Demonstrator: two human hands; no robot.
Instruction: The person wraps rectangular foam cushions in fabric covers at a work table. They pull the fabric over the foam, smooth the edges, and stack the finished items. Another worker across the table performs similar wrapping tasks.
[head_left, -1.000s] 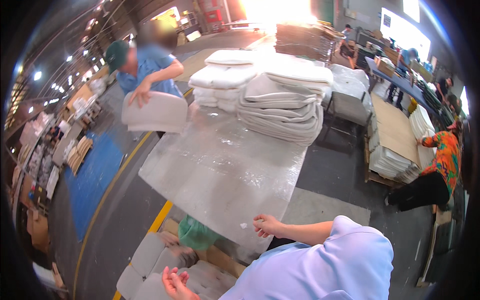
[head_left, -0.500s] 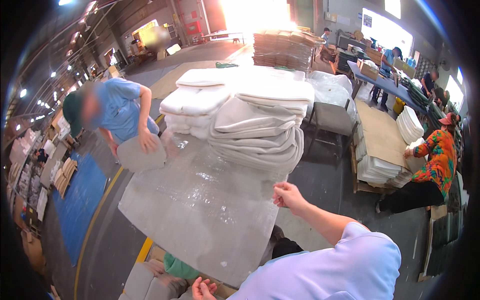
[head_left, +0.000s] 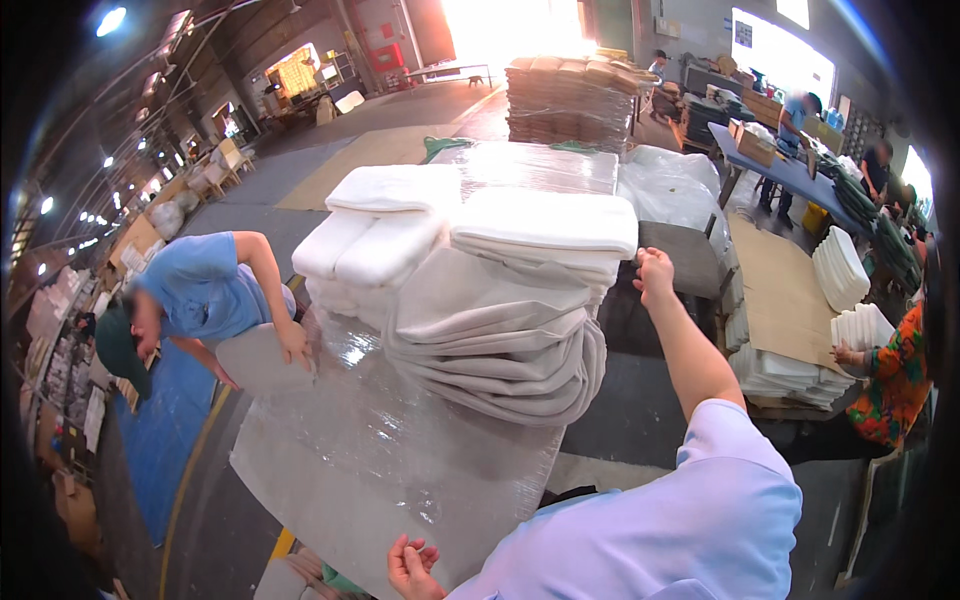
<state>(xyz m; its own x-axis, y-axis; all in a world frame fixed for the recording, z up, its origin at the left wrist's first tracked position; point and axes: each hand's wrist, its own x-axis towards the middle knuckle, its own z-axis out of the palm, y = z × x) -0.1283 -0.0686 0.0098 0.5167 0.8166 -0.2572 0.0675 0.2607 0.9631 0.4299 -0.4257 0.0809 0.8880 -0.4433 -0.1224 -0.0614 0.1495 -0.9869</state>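
My right hand [head_left: 655, 275] reaches forward, fingers curled together, next to the right end of a folded stack of white padding [head_left: 545, 222]. Whether it grips an edge there is too small to make out. Below that padding lies a pile of grey cushion covers [head_left: 490, 340], layered and drooping. Down by the table's near edge my left hand [head_left: 413, 568] is half curled with its fingers apart, nothing visible in it. Both hands are over or beside the grey table [head_left: 340, 470], whose top is partly covered with clear plastic film.
Across the table at left, a person in a blue shirt [head_left: 215, 285] handles a grey flat pad [head_left: 262, 362]. More white padding [head_left: 385, 225] is stacked at the back. A grey chair [head_left: 675, 250] stands to the right, near a pallet of white pads topped with cardboard [head_left: 780, 300].
My right hand has moved forward and up, from the table's right edge to the end of the white padding. My left hand has risen slightly. The other person leans lower.
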